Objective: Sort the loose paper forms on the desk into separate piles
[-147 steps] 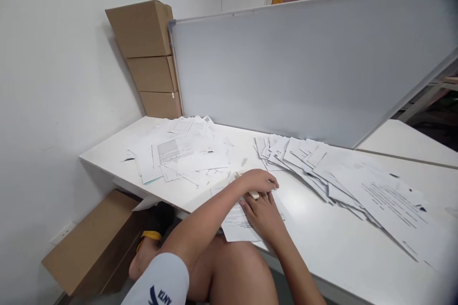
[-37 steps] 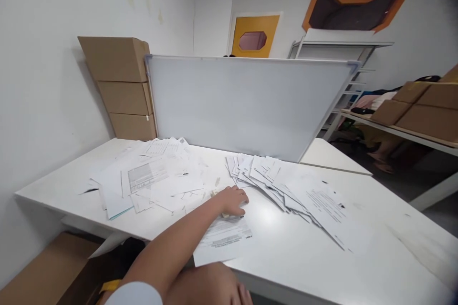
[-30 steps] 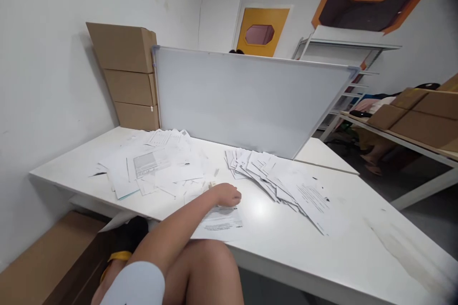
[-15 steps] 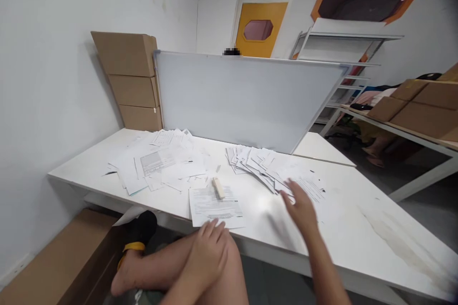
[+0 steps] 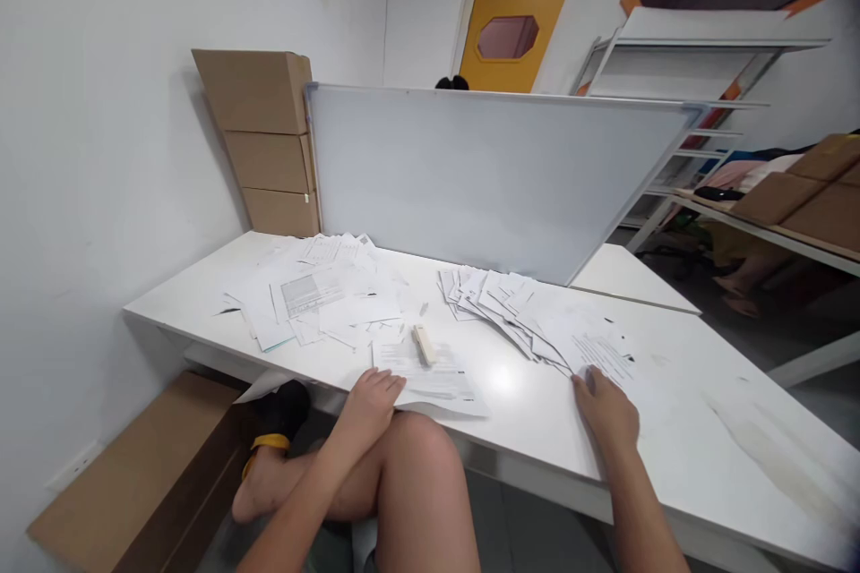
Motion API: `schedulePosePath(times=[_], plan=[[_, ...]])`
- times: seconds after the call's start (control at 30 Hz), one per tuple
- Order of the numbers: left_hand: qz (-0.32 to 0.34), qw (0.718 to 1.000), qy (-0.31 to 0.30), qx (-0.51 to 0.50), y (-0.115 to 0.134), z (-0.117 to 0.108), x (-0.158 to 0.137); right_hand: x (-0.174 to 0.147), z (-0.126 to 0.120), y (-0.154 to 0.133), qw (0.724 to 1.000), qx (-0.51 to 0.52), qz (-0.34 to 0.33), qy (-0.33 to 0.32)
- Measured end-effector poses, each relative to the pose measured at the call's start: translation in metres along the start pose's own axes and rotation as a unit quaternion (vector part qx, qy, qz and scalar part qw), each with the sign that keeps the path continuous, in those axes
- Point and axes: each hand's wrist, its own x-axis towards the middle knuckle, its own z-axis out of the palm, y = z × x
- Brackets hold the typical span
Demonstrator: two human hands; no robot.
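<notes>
A printed sheet of paper (image 5: 447, 389) lies at the table's near edge, its near side slightly bowed up. My left hand (image 5: 373, 396) is closed over its near left corner, the thumb out of sight. On top of the sheet rests a small pale block-like piece (image 5: 424, 346). To the right, my right hand (image 5: 608, 412) pinches the near corner of another printed sheet (image 5: 597, 356). That sheet lies at the right end of a fanned pile of papers (image 5: 501, 304).
Loose papers (image 5: 313, 291) spread over the left of the white table (image 5: 537, 430). A whiteboard (image 5: 497, 179) stands along the back, beside stacked cardboard boxes (image 5: 269, 157). My bent knee is under the near edge. A person's legs (image 5: 743, 282) show at far right.
My left hand has moved from my knee up to the near sheet, which has shifted and bowed. My right hand has come down onto the right sheet's corner. The view has turned slightly left.
</notes>
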Motion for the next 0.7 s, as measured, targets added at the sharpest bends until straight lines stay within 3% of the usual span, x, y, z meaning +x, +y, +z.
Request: schedulePosePath(times=[0.1,0.17,0.23,0.3,0.33,0.37,0.47,0.53,0.63,0.67,0.7], plan=[[0.028,0.998,0.062,-0.003,-0.004,-0.013,-0.019,-0.003,-0.002,0.001,1.0,-0.008,0.013,0.013],[-0.04,0.99,0.133,0.002,-0.021,-0.03,-0.036,-0.007,-0.003,0.001,0.999,0.001,0.039,0.017],[-0.229,0.953,0.198,0.01,-0.053,-0.052,-0.049,-0.009,-0.003,0.0,0.998,0.011,0.057,0.036],[-0.445,0.868,0.22,0.012,-0.095,-0.074,-0.054,-0.008,-0.002,-0.001,0.996,0.015,0.045,0.076],[-0.507,0.832,0.226,0.012,-0.118,-0.083,-0.054,-0.007,0.0,-0.002,0.995,0.015,0.032,0.092],[-0.531,0.812,0.24,0.015,-0.14,-0.09,-0.051,-0.005,0.001,-0.002,0.995,0.016,0.021,0.094],[-0.537,0.813,0.221,-0.023,-0.19,-0.1,-0.038,0.0,0.006,-0.001,0.998,0.02,0.028,0.046],[-0.549,0.815,0.184,-0.04,-0.204,-0.099,-0.025,0.002,0.008,0.0,0.998,0.018,0.047,0.021],[-0.531,0.825,0.192,0.036,-0.181,-0.09,-0.004,-0.001,0.008,-0.001,0.998,-0.005,0.053,0.017],[-0.493,0.842,0.206,0.077,-0.163,-0.085,0.002,-0.002,0.007,-0.002,0.999,-0.013,0.048,0.015],[-0.431,0.878,0.19,0.089,-0.141,-0.079,0.008,-0.003,0.006,-0.003,0.999,-0.019,0.043,0.014]])
